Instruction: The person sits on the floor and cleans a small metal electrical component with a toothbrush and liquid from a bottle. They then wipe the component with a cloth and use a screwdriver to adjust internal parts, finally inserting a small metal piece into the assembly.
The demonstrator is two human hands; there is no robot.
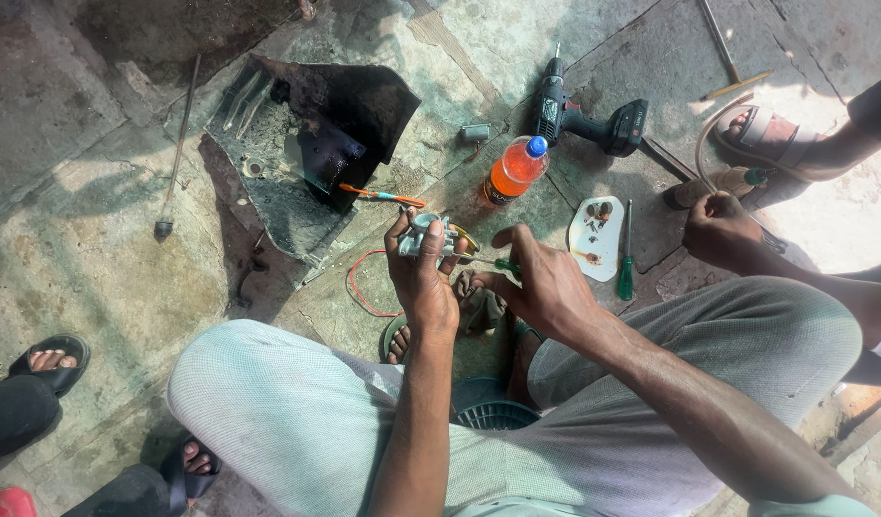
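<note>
Above the stone floor (96,249), between the knees, the left hand (423,278) has its fingers clamped on a small grey metal part (427,235). Just to its right, the right hand (546,282) grips a green-handled screwdriver (493,263), shaft lying level, tip toward the part.

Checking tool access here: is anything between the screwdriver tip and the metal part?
Nothing visible: the right hand points the screwdriver at the metal part that the left hand holds.
</note>
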